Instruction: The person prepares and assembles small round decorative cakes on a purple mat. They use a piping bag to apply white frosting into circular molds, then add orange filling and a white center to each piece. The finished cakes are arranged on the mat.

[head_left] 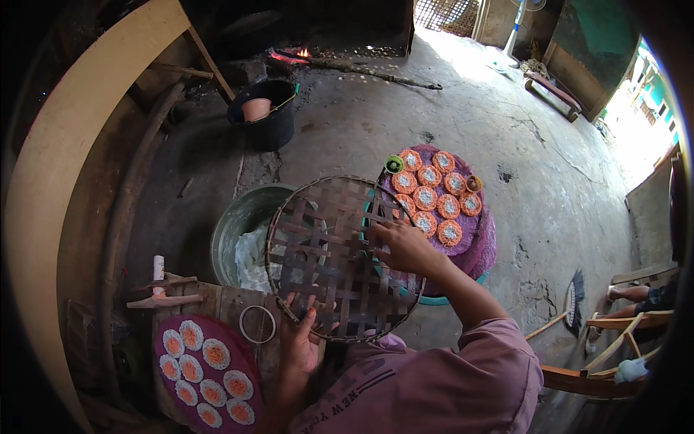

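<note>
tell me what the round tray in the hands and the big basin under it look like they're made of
Round tray: looks like woven bamboo or wood strips, dark and matte, with open gaps in the lattice and a bent rim. Basin: probably plastic or enamelled metal, smooth pale green wall; cannot tell which.
</note>
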Motion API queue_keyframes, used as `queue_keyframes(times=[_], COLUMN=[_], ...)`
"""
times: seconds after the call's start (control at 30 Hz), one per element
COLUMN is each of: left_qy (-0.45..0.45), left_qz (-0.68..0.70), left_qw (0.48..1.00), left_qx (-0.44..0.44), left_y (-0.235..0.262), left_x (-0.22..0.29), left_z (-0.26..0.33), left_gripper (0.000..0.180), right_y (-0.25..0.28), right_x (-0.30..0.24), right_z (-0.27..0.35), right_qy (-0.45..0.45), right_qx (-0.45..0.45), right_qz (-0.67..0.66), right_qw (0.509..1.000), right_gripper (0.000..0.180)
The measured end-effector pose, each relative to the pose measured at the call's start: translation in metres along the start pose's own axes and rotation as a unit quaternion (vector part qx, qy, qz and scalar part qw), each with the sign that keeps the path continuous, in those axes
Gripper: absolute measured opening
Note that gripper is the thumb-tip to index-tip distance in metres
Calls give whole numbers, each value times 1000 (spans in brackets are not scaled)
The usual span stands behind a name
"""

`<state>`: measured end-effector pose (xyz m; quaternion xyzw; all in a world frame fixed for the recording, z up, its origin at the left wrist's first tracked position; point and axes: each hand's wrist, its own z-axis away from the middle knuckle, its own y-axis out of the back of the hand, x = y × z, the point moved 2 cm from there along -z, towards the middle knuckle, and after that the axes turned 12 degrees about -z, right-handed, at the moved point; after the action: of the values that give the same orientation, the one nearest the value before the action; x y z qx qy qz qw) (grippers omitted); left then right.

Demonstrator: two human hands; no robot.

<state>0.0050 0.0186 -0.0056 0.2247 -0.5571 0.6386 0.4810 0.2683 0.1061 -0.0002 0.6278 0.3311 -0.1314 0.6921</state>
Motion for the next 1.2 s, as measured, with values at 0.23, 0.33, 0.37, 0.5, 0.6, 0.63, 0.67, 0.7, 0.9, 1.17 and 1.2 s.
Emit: queue_keyframes(times=[0.23, 0.33, 0.37, 0.5, 0.6, 0.63, 0.67, 0.7, 0.9, 1.17, 1.2], left_qy=[-49, -88, -104, -172, -204, -212, -224, -231, -300, -144, -93], left_qz=[-140, -152, -172, -159, -166, -180, -177, -184, -177, -387, -428], left_qw=[988, 981, 974, 961, 947, 939, 936, 930, 854, 652, 628], left_qx=[34, 83, 104, 147, 184, 203, 208, 220, 386, 636, 643], left_y=[8, 24, 28, 45, 58, 62, 65, 69, 103, 200, 211], left_x=[23, 48, 54, 83, 101, 107, 112, 116, 139, 90, 77], left_z=[10, 25, 30, 56, 78, 87, 95, 104, 176, 333, 343], left_gripper=[93, 90, 87, 80, 80, 84, 85, 86, 86, 48, 45], right_y=[58, 69, 69, 54, 44, 41, 39, 37, 26, -40, -68], right_x=[125, 185, 201, 241, 251, 254, 257, 261, 296, 74, 31], right_z=[23, 24, 20, 4, -3, -5, -5, -5, -5, -101, -112], right_qy=[-232, -283, -284, -354, -371, -377, -380, -384, -353, -11, 17], right_qx=[139, 190, 200, 198, 201, 191, 187, 177, 138, 138, 107], right_qz=[95, 123, 122, 106, 128, 124, 132, 137, 164, 56, -84], right_qw=[958, 932, 930, 908, 897, 898, 896, 896, 911, 989, 991], right_gripper=[38, 38, 38, 41, 43, 46, 47, 47, 41, 27, 24])
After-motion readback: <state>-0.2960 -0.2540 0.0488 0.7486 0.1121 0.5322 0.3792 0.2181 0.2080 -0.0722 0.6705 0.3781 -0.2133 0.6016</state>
